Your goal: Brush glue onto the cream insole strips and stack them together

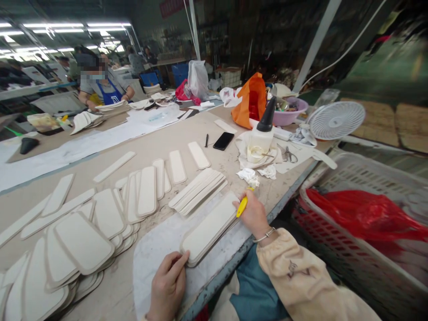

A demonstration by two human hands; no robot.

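Observation:
My right hand (254, 214) is closed around a yellow-handled tool (242, 206); its working end is not clear. That hand rests by the far end of a short stack of long white rounded panels (210, 227), lying on a white sheet (150, 249). At the near end, my left hand (169, 281) pinches the stack's corner between thumb and fingers. Just beyond lies a fanned row of narrow white strips (199, 189). Crumpled white tissue (249, 176) sits past my right hand, near a white bottle with a black nozzle (261, 138).
Many overlapping panels (83, 240) spread across the left of the table. A phone (224, 141), scissors (289, 155), an orange bag (249, 102) and a white fan (337, 120) are farther off. A basket with red plastic (368, 214) stands right of the table edge. Another person (107, 89) works opposite.

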